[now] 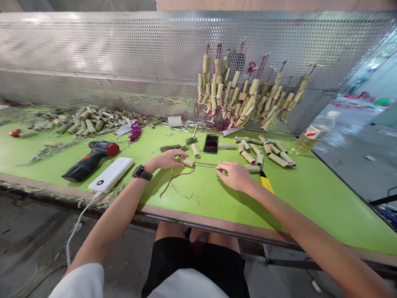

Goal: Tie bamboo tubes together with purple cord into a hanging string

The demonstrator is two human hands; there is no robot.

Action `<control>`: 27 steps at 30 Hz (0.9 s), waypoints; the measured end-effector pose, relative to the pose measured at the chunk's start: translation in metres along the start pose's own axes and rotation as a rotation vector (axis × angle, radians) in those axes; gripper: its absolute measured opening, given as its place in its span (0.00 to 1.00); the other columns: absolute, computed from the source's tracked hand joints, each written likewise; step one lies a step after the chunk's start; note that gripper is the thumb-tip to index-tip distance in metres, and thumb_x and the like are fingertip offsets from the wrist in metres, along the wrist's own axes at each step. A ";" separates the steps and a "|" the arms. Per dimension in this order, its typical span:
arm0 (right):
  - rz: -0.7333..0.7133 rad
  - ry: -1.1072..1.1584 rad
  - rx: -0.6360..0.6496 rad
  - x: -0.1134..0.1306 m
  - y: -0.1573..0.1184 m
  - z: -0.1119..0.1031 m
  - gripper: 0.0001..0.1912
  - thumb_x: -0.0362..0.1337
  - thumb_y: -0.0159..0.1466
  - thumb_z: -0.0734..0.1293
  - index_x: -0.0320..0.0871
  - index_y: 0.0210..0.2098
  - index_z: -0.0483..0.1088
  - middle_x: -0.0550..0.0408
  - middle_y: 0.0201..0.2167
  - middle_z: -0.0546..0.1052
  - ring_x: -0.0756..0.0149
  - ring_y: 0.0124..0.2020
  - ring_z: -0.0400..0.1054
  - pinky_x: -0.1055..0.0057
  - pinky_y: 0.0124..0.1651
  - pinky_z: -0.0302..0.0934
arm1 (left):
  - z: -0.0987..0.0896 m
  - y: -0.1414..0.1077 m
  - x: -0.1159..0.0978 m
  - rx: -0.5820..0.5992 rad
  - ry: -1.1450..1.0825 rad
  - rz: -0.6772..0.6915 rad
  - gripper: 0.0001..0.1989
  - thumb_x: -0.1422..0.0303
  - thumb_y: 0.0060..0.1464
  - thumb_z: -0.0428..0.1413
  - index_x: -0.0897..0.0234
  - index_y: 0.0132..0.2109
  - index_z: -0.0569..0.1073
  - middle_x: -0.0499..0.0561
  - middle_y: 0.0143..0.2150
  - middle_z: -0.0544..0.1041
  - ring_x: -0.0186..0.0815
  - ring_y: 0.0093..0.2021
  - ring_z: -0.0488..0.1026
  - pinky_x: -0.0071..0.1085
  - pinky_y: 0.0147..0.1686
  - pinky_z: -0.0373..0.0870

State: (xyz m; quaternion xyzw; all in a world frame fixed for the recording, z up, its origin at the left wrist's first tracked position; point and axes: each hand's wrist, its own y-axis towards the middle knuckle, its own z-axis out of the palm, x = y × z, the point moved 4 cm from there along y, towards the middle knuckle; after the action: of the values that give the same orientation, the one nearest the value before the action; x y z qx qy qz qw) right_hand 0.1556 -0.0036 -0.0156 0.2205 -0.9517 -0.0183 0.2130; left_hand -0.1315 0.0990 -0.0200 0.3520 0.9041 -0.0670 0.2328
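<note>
My left hand (170, 159), with a dark watch on its wrist, grips a short bamboo tube (188, 163) low over the green table. A thin dark red cord (205, 164) stretches from the tube's right end to my right hand (231, 173), whose fingertips are pinched on it. The cord's loose tail hangs from the tube and lies on the table toward me. Just beyond the left hand stands another bamboo tube (195, 150). Beside the right hand lie a bamboo piece (252, 168) and a yellow-handled tool (266, 182), partly covered by the hand and forearm.
A cordless drill (93, 159) and a white power bank (111, 174) with a cable lie at left. Behind them is a heap of bamboo tubes (89, 120). Strung bamboo bundles (242, 95) hang on the perforated metal panel (124, 54). A bottle (316, 132) stands at right.
</note>
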 end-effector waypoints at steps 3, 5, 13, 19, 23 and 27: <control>-0.091 -0.029 0.004 0.038 0.019 0.020 0.17 0.42 0.73 0.63 0.47 0.56 0.79 0.46 0.47 0.82 0.58 0.36 0.76 0.58 0.38 0.71 | 0.001 0.002 -0.004 -0.004 0.015 0.022 0.24 0.55 0.60 0.61 0.58 0.61 0.78 0.55 0.59 0.79 0.44 0.56 0.76 0.38 0.58 0.71; -0.203 -0.120 0.008 0.055 0.033 0.032 0.18 0.37 0.75 0.60 0.48 0.58 0.78 0.46 0.49 0.81 0.60 0.33 0.75 0.62 0.35 0.69 | 0.004 0.003 -0.006 -0.003 0.023 0.048 0.22 0.55 0.61 0.60 0.57 0.59 0.79 0.55 0.58 0.80 0.44 0.55 0.77 0.38 0.56 0.72; -0.318 -0.238 0.041 0.055 0.067 0.058 0.18 0.34 0.78 0.55 0.45 0.51 0.76 0.44 0.53 0.78 0.56 0.43 0.75 0.63 0.37 0.69 | 0.009 0.006 -0.007 -0.007 0.020 0.096 0.20 0.54 0.63 0.59 0.57 0.56 0.80 0.54 0.56 0.81 0.43 0.54 0.77 0.40 0.57 0.71; -0.360 -0.137 0.053 0.055 0.061 0.054 0.18 0.36 0.79 0.51 0.44 0.48 0.71 0.43 0.53 0.75 0.53 0.48 0.70 0.52 0.50 0.67 | 0.007 0.006 -0.007 0.001 0.025 0.082 0.21 0.53 0.63 0.59 0.57 0.56 0.80 0.54 0.56 0.81 0.43 0.53 0.77 0.38 0.55 0.71; -0.335 -0.026 0.091 0.053 0.047 0.049 0.10 0.34 0.77 0.53 0.45 0.44 0.64 0.47 0.44 0.75 0.58 0.38 0.66 0.61 0.42 0.61 | 0.008 0.006 -0.010 0.003 0.037 0.079 0.18 0.55 0.63 0.60 0.56 0.55 0.80 0.53 0.56 0.81 0.43 0.53 0.76 0.38 0.54 0.71; -0.259 0.106 0.125 0.057 0.034 0.044 0.07 0.37 0.76 0.53 0.48 0.41 0.59 0.53 0.35 0.71 0.61 0.32 0.61 0.64 0.37 0.55 | 0.009 0.006 -0.015 0.011 0.077 0.079 0.18 0.55 0.64 0.58 0.57 0.56 0.80 0.53 0.55 0.81 0.42 0.52 0.76 0.37 0.53 0.69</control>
State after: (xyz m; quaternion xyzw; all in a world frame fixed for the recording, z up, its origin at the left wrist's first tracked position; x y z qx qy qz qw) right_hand 0.0773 -0.0003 -0.0286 0.3548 -0.9021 0.0253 0.2444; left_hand -0.1144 0.0922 -0.0210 0.3909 0.8975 -0.0491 0.1981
